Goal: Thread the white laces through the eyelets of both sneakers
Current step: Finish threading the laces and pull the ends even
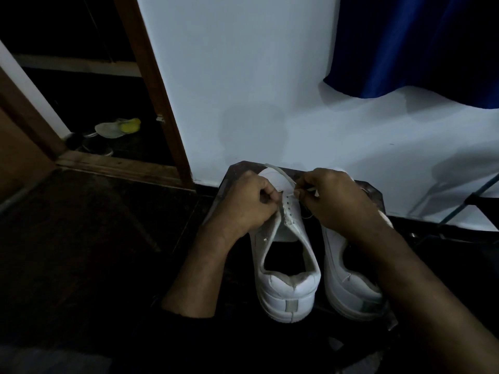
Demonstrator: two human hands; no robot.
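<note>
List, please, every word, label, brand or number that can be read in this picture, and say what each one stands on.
None: no text can be read in this dim view.
Left sneaker: its heel strip looks plain.
Right sneaker: its heel patch is too dark to tell.
Lace, left hand, right hand, wall and curtain: no marks show.

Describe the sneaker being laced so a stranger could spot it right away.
At the foot of the white wall, two white sneakers sit side by side, heels toward the camera. It is the left sneaker, under both hands; unlike the right sneaker, a white lace loops over its toe.
</note>
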